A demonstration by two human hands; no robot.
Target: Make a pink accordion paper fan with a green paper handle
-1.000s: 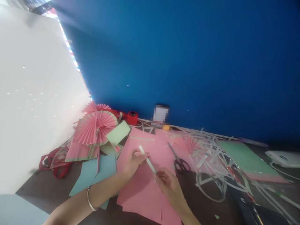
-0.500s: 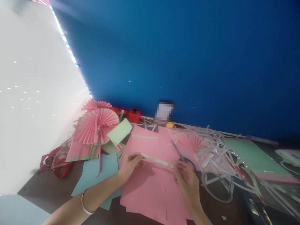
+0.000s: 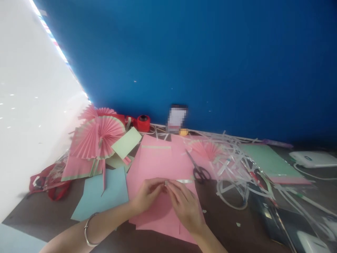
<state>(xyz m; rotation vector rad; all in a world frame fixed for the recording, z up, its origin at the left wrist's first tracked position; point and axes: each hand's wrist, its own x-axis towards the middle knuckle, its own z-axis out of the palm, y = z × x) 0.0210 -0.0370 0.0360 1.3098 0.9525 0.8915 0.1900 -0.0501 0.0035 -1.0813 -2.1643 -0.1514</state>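
Note:
My left hand [image 3: 150,195] and my right hand [image 3: 183,203] meet over the pink paper sheets [image 3: 155,161]. Both sets of fingers are pinched together at one end of a narrow whitish strip [image 3: 184,181], and its other end shows past my right fingers. Whether it is tape or paper I cannot tell, and the pinched end is mostly hidden. Black-handled scissors [image 3: 199,172] lie just beyond my right hand. Left of the sheets, pale blue paper [image 3: 104,189] lies near my left wrist.
Pleated pink paper fans [image 3: 101,135] stand at the left behind a red strap [image 3: 56,189]. A red tape roll [image 3: 143,123] and a phone [image 3: 177,117] are along the blue wall. Tangled white strips [image 3: 231,165] and green sheets [image 3: 268,161] lie at right.
My hands, which held the strip stretched out between them, have come together at its left end. The right hand moved left, uncovering the scissors' handles. The view has shifted slightly.

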